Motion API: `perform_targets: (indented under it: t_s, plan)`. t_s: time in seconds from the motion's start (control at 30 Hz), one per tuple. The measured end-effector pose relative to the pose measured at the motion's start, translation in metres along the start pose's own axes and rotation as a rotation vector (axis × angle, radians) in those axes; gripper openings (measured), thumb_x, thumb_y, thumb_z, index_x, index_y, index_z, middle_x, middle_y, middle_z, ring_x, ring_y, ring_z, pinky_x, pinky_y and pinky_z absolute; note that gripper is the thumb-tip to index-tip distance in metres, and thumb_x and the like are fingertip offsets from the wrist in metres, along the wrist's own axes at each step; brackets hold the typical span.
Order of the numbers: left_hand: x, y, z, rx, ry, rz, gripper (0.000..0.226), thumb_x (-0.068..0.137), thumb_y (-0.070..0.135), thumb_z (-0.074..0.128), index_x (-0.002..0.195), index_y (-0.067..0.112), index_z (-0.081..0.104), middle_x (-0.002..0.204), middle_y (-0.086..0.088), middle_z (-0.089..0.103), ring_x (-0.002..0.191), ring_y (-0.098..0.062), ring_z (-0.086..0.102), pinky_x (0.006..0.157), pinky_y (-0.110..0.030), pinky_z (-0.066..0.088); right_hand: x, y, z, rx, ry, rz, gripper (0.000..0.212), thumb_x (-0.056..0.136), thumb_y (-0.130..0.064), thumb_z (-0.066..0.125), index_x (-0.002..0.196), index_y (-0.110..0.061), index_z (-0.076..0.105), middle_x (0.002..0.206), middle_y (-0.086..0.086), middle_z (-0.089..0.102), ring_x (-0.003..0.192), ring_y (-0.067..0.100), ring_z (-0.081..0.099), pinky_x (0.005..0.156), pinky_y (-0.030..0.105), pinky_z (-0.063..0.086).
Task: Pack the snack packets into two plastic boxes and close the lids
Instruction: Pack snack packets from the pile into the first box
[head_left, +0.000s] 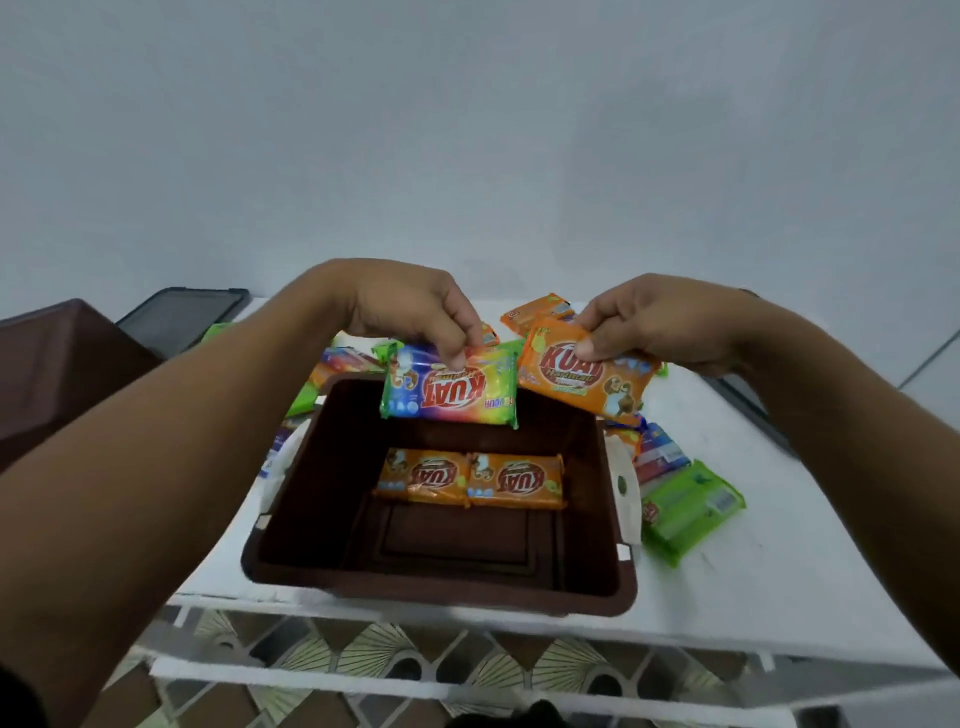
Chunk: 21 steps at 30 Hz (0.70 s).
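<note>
A brown plastic box (311, 519) stands open at the table's near edge. Two orange snack packets (470, 479) lie side by side on its floor along the far wall. My left hand (410, 306) pinches a rainbow-coloured packet (451, 389) by its top edge, hanging over the box's far rim. My right hand (654, 325) pinches an orange packet (582, 376) just right of that rim. Loose packets lie behind and beside the box, among them a green packet (691, 509) at the right.
A second brown box (57, 353) stands at the far left, with a dark-rimmed lid (182, 317) lying behind it. Another lid edge (748, 400) shows under my right arm. The white table (779, 582) ends just in front of the box; patterned floor lies below.
</note>
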<state>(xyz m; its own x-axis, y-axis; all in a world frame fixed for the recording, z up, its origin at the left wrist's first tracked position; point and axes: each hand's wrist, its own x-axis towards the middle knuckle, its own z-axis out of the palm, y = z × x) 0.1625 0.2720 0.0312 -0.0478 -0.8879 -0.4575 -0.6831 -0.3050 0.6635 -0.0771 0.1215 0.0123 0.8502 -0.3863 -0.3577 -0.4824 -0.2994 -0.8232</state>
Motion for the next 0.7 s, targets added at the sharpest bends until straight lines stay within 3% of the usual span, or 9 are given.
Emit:
perform_targets:
  t_s: [0.07, 0.13, 0.23, 0.37, 0.5, 0.7]
  plan:
    - [-0.009, -0.012, 0.001, 0.051, -0.027, -0.004, 0.017, 0.086, 0.001, 0.072, 0.102, 0.001, 0.077, 0.094, -0.016, 0.076, 0.079, -0.017, 0.068, 0.074, -0.032, 0.052, -0.001, -0.006, 0.018, -0.062, 0.007, -0.017, 0.022, 0.086, -0.016, 0.076, 0.106, -0.008, 0.073, 0.098, 0.012, 0.078, 0.094, 0.033, 0.075, 0.09, 0.048, 0.058]
    - [-0.016, -0.024, 0.004, 0.09, -0.09, -0.008, 0.015, 0.085, 0.006, 0.075, 0.1, 0.008, 0.079, 0.094, -0.011, 0.078, 0.083, -0.02, 0.067, 0.079, -0.038, 0.05, -0.002, -0.009, 0.036, -0.186, 0.058, -0.05, 0.016, 0.084, -0.018, 0.079, 0.099, -0.015, 0.076, 0.082, -0.003, 0.078, 0.08, 0.015, 0.074, 0.078, 0.034, 0.058]
    - [-0.02, -0.041, 0.015, 0.14, -0.175, -0.039, 0.014, 0.087, 0.01, 0.076, 0.101, 0.015, 0.079, 0.092, -0.006, 0.079, 0.082, -0.015, 0.071, 0.074, -0.032, 0.052, -0.004, -0.013, 0.065, -0.351, 0.065, -0.017, 0.014, 0.084, -0.023, 0.079, 0.098, -0.025, 0.077, 0.075, -0.014, 0.075, 0.069, 0.0, 0.068, 0.069, 0.024, 0.052]
    - [-0.011, -0.058, 0.043, 0.301, -0.257, -0.077, 0.017, 0.091, 0.015, 0.073, 0.108, 0.013, 0.076, 0.102, -0.009, 0.078, 0.085, -0.015, 0.069, 0.071, -0.029, 0.054, 0.002, -0.004, 0.102, -0.475, -0.019, 0.081, 0.016, 0.085, -0.023, 0.077, 0.101, -0.026, 0.079, 0.086, -0.011, 0.077, 0.078, 0.004, 0.071, 0.073, 0.026, 0.056]
    - [0.002, -0.073, 0.069, 0.378, -0.357, -0.108, 0.012, 0.094, 0.016, 0.07, 0.105, 0.013, 0.072, 0.109, -0.016, 0.074, 0.09, -0.023, 0.067, 0.072, -0.032, 0.055, 0.014, 0.001, 0.128, -0.64, -0.06, 0.145, 0.024, 0.088, -0.026, 0.075, 0.112, -0.025, 0.076, 0.106, -0.007, 0.073, 0.098, 0.014, 0.065, 0.09, 0.033, 0.055]
    - [0.013, -0.092, 0.095, 0.428, -0.399, -0.138, 0.006, 0.095, 0.015, 0.068, 0.094, 0.021, 0.067, 0.093, -0.008, 0.063, 0.08, -0.021, 0.057, 0.069, -0.033, 0.051, 0.025, 0.017, 0.151, -0.762, -0.23, 0.206, 0.028, 0.092, -0.024, 0.07, 0.12, -0.022, 0.073, 0.119, -0.004, 0.07, 0.108, 0.016, 0.061, 0.092, 0.031, 0.048]
